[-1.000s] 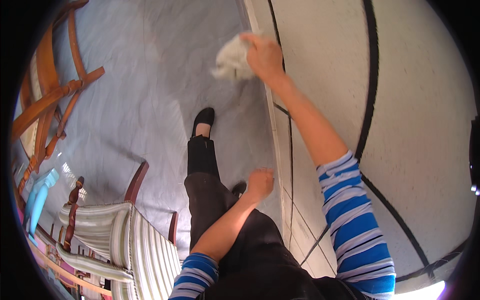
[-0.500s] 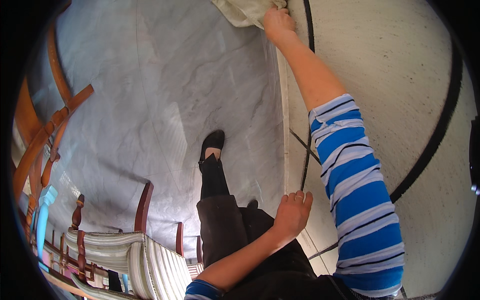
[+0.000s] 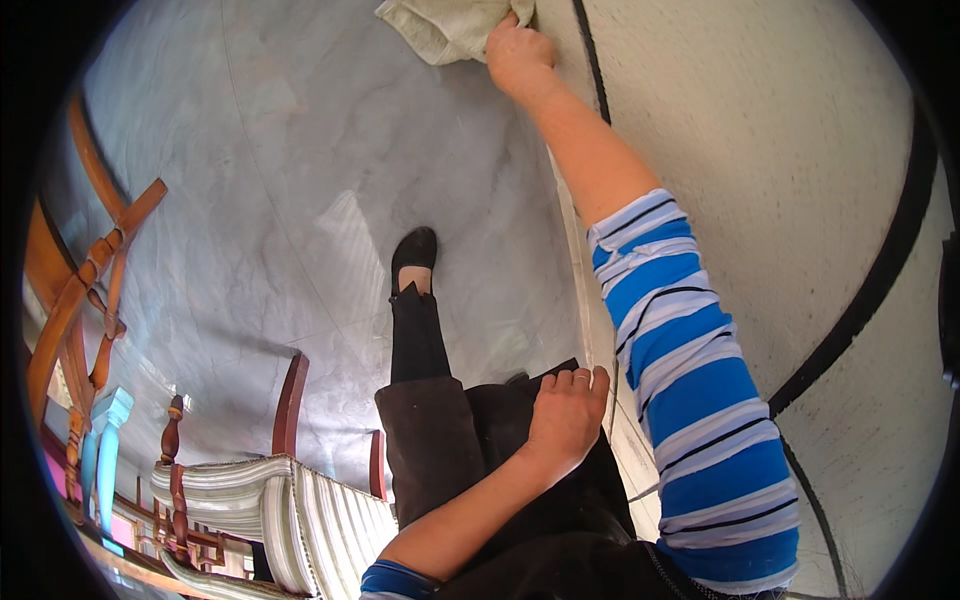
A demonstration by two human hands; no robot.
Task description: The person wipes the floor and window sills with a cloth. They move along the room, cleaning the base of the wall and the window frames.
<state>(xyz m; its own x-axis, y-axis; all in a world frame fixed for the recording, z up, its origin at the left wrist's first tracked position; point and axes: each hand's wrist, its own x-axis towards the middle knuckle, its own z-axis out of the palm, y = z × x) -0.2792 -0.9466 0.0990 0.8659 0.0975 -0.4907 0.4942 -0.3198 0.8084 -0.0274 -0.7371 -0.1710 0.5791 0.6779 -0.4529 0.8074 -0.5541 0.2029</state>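
My right hand [image 3: 520,57] reaches far ahead, its fingers closed on an off-white cloth [image 3: 445,28]. The cloth hangs in loose folds to the left of the hand, beside the cream wall [image 3: 740,180] with black lines. My left hand [image 3: 567,420] is in front of my body, fingers curled at the upper edge of my dark apron [image 3: 425,425]. What its fingertips close on is hidden. A blue, white and black striped sleeve [image 3: 690,370] covers my right upper arm.
Grey marbled floor [image 3: 300,130] lies to the left of the wall. A chair with a striped cushion [image 3: 330,520] and dark red wooden legs stands at the lower left. Brown wooden furniture [image 3: 90,270] and a light-blue post [image 3: 107,440] are at the left edge. My black shoe [image 3: 415,250] is mid-floor.
My right hand and the cloth appear farther left in the view. My left hand has shifted slightly left, and the apron's edge now stands higher beside its fingers.
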